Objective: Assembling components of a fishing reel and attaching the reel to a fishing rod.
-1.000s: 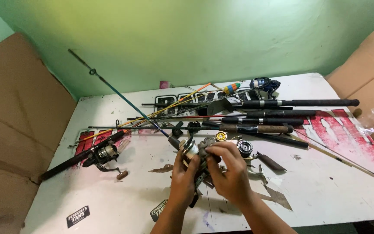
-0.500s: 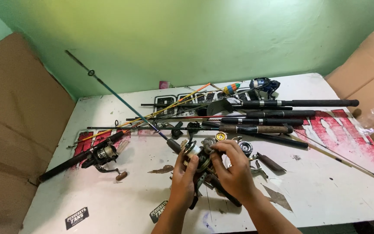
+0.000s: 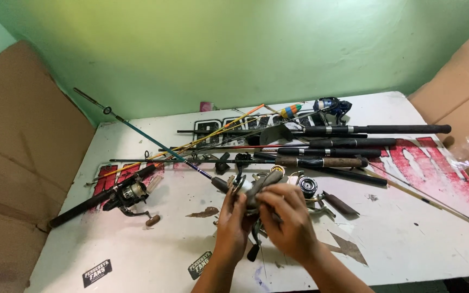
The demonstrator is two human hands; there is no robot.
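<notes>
A makeshift fishing-tackle repair workshop. Fishing rods (image 3: 348, 130) and a spinning reel (image 3: 128, 194) crowd a paint-stained white worktop (image 3: 424, 233), flanked by cardboard sheets (image 3: 17, 163) against a green wall (image 3: 234, 49).

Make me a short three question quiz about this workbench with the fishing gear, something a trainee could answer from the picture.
1. True or false: both hands grip the fishing reel near the front of the white table.
2. Multiple choice: where does the rod with a mounted spinning reel lie? A) at the table's left side B) leaning on the green wall C) on the floor
3. Fill in: the sheets standing at both ends of the table are brown ____.

Key
1. True: the left hand and the right hand close around it.
2. A
3. Cardboard: see the cardboard at the left.
</notes>
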